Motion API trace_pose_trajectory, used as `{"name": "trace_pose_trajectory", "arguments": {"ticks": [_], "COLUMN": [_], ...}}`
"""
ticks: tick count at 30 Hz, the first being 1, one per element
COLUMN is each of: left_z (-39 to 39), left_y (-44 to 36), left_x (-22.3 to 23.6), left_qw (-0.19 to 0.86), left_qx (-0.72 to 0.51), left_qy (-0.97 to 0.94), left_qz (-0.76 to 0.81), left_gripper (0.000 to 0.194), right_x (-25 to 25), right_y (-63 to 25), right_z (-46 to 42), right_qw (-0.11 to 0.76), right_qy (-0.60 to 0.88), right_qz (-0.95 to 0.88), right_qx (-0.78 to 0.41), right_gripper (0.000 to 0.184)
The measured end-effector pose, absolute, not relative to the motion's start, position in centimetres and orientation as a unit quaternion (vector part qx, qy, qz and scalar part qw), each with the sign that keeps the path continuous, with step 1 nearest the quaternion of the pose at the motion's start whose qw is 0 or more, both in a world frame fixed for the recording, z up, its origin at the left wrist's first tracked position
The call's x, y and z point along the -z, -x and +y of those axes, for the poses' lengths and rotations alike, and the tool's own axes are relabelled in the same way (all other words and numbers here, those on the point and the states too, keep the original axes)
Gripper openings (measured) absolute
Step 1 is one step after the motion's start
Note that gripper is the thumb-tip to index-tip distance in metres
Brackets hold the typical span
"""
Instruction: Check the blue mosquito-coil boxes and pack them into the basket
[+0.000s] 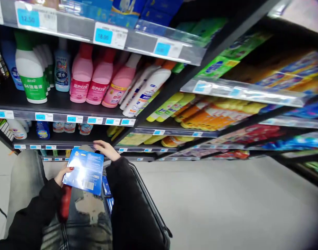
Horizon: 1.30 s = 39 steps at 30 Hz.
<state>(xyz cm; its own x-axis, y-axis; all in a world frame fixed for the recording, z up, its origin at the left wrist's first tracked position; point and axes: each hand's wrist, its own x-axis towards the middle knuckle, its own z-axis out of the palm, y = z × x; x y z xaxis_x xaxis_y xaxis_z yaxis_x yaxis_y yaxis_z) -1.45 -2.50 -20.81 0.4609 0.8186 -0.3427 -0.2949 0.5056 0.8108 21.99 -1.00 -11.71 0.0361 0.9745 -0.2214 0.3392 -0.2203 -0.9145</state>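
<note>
My left hand (61, 175) grips the left edge of a flat blue box (84, 169), its thumb lying on the face. Small print and a barcode show on the box, and glare whitens part of it. Just past the box's upper right corner is my right hand (107, 149), with its fingers stretched toward the lower shelf; nothing shows in it. Whether its fingertips touch the shelf edge I cannot tell. More blue packs (106, 185) lie beside my right forearm, partly hidden behind the box and sleeve.
A dark-rimmed basket or cart (145, 191) stands to my right. Ahead, shelves hold a white and green bottle (31, 74), pink bottles (80, 78) and a tilted white bottle (147, 92). Yellow and orange bottles (213, 113) stand further right. Pale floor (213, 201) extends along the shelves.
</note>
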Motion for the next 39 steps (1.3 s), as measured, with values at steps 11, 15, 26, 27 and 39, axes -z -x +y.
{"name": "trace_pose_trajectory", "arguments": {"ticks": [11, 15, 26, 27, 39], "left_z": [-3.3, -3.5, -2.8, -2.8, -3.2], "left_y": [1.7, 1.7, 1.5, 1.3, 0.4], "left_x": [21.8, 21.5, 22.8, 22.8, 21.5], "left_qw": [0.8, 0.767, 0.769, 0.773, 0.804], "left_qx": [-0.381, -0.401, -0.415, -0.417, -0.421], "left_qy": [-0.351, -0.409, -0.37, -0.356, -0.285], "left_qz": [0.303, 0.289, 0.317, 0.319, 0.308], "left_gripper": [0.066, 0.078, 0.092, 0.093, 0.06], "right_x": [17.7, 17.6, 16.3, 15.8, 13.4], "right_y": [-15.7, -16.0, -15.2, -15.0, -7.7], "right_z": [-11.6, -12.1, -11.6, -11.4, -10.0], "right_qw": [0.533, 0.536, 0.466, 0.438, 0.17], "right_qy": [0.687, 0.692, 0.76, 0.778, 0.847], "right_qz": [-0.373, -0.382, -0.424, -0.434, -0.503], "right_qx": [-0.322, -0.297, -0.159, -0.12, -0.021], "right_gripper": [0.049, 0.047, 0.047, 0.051, 0.112]}}
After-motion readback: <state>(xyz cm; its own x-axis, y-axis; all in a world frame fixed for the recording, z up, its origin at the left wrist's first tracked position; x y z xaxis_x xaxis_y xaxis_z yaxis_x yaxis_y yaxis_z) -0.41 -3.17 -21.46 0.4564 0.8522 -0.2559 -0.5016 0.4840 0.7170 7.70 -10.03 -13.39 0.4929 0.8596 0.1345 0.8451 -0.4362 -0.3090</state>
